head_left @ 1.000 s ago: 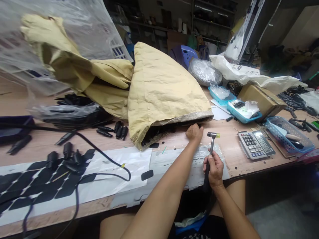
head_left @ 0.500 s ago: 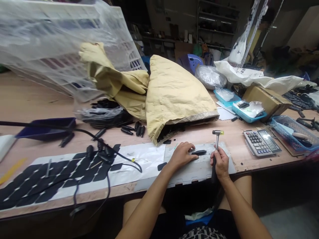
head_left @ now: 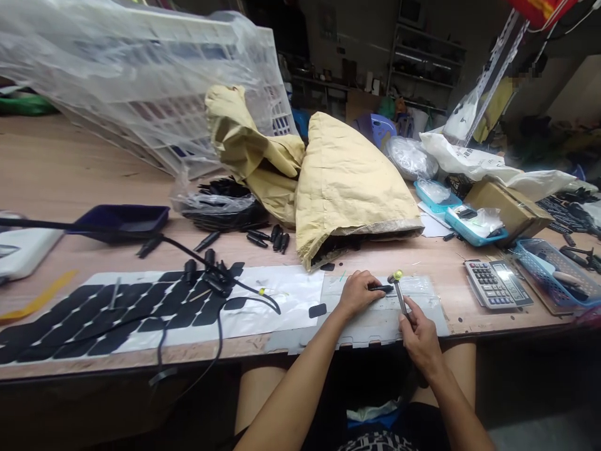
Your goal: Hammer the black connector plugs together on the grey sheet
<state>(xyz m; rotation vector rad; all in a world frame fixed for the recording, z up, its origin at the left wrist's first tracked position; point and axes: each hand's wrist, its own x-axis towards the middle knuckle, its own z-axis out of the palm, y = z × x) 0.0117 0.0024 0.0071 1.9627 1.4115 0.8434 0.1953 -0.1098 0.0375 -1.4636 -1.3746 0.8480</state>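
Observation:
My left hand (head_left: pixel 359 293) rests on the grey plastic-covered board (head_left: pixel 338 329), its fingers closed on a slim black cylindrical part (head_left: pixel 382 288) lying flat there. My right hand (head_left: pixel 419 332) grips the handle of a small hammer (head_left: pixel 400 294). The hammer's yellow-tipped head is tilted left, just beside the free end of the black part; whether they touch I cannot tell. Left of the board lies a white sheet with rows of black rounded stickers (head_left: pixel 154 307), one loose black sticker (head_left: pixel 317 311) being near my left forearm.
A large yellow paper sack (head_left: pixel 352 181) lies open-mouthed behind the board. Several black parts (head_left: pixel 211 275) lie on the sheet near a looping black cable (head_left: pixel 248 294). To the right are a calculator (head_left: pixel 496 285) and a blue basket (head_left: pixel 558 269). A dark tray (head_left: pixel 122 222) stands left.
The hammer has tipped left and down, bringing its head beside the black part's end. My left fingers have closed further over that part. The whole view has shifted slightly left.

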